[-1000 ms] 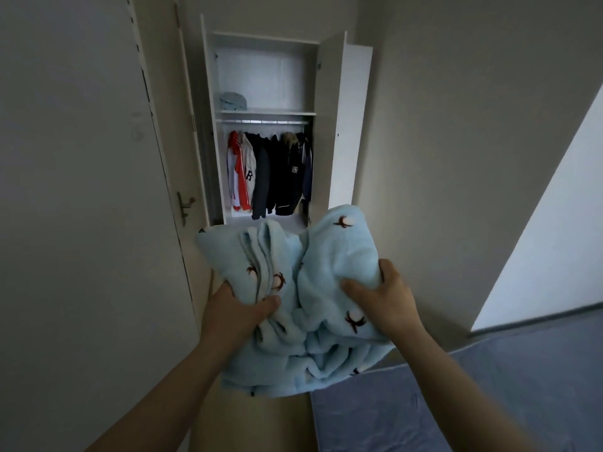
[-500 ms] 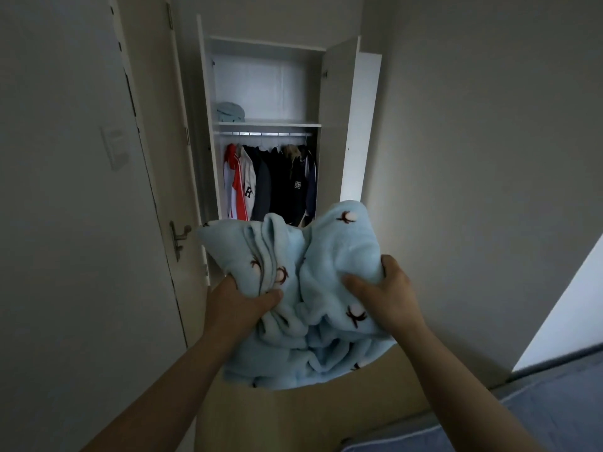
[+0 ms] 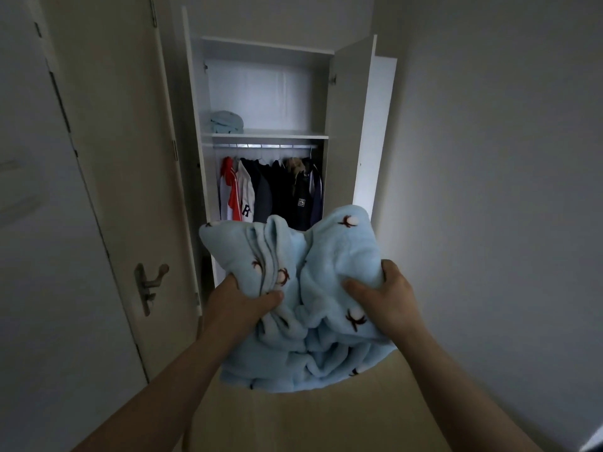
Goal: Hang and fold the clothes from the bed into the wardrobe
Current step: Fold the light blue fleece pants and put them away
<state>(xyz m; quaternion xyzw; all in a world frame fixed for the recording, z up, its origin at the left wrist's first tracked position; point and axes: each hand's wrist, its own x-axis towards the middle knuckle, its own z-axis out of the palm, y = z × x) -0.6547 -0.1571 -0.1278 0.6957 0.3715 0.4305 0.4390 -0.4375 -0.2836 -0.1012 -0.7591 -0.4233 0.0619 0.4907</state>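
Note:
A bunched light-blue fleece garment [image 3: 329, 256] with small dark cotton-flower prints hangs in front of me, held at chest height. My left hand [image 3: 239, 300] grips its left side and my right hand [image 3: 388, 296] grips its right side. Straight ahead stands the open white wardrobe [image 3: 346, 125]. Several jackets [image 3: 270, 190] hang from its rail, red-and-white ones on the left and dark ones to the right. A folded light-blue piece [image 3: 226, 122] lies at the left of the upper shelf [image 3: 287, 136].
A room door [image 3: 124, 190] with a metal handle [image 3: 148, 285] stands open on the left, close to the wardrobe's left side. The wardrobe's right door [image 3: 368, 125] is swung open against the plain wall. The floor below is pale wood.
I have come closer to the wardrobe, which now looks larger and more central. The bed at the lower right has dropped out of view. Both hands keep the same grip on the garment.

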